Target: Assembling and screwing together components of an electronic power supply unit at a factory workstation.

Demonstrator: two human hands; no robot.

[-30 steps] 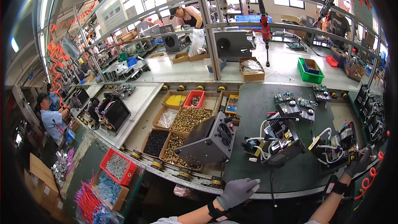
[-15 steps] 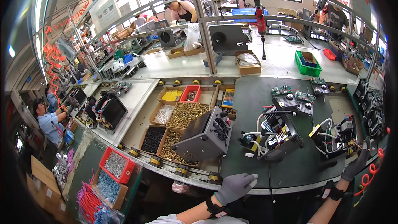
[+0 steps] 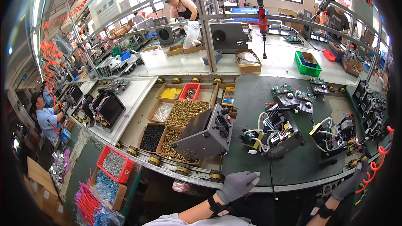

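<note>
My left hand (image 3: 237, 185), in a grey glove, is at the near edge of the dark green work board (image 3: 255, 100). Its fingers are extended and hold nothing that I can see. My right hand (image 3: 350, 183), also gloved, is past the board's near right corner with fingers stretched away from me, close to a coiled red air hose (image 3: 378, 163). Ahead of my hands are two opened electronic units, one in the middle (image 3: 289, 142) and one at right (image 3: 333, 137), with white cables and exposed boards. A grey metal case with a fan (image 3: 197, 132) is tilted to the left.
Cardboard bins of brass fittings (image 3: 187, 113) and black screws (image 3: 153, 137) sit left of the case. Small circuit boards (image 3: 289, 99) lie at the board's far side. A red power screwdriver (image 3: 262, 21) hangs overhead. Co-workers (image 3: 184, 9) stand beyond and at left (image 3: 47, 117).
My right hand has drawn back toward me, away from the right-hand unit. My left hand has barely moved. The whole view has shifted slightly.
</note>
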